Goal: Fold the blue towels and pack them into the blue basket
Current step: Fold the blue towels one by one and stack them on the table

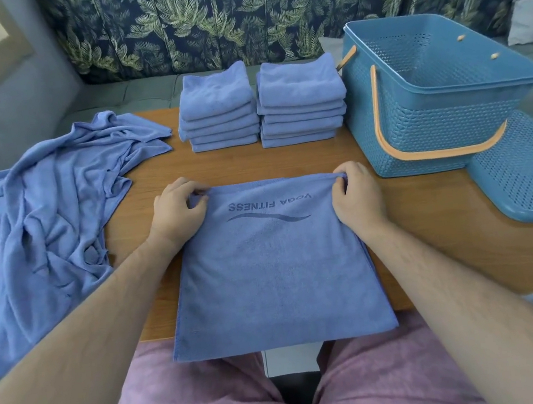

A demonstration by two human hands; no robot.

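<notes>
A blue towel (273,268) with printed lettering lies flat in front of me, its near edge hanging over the table's front edge. My left hand (178,209) pinches its far left corner and my right hand (354,191) pinches its far right corner. Two stacks of folded blue towels stand behind it, the left stack (219,113) and the right stack (301,103). A heap of unfolded blue towels (42,222) spreads over the table's left side. The blue basket (432,114) with orange handles stands at the right, with no towels inside.
The basket's blue lid (527,176) lies on the wooden table (431,242) in front of the basket, near the right edge. A sofa with leaf-patterned cushions (202,18) runs behind the table. My lap in pink shorts is below the front edge.
</notes>
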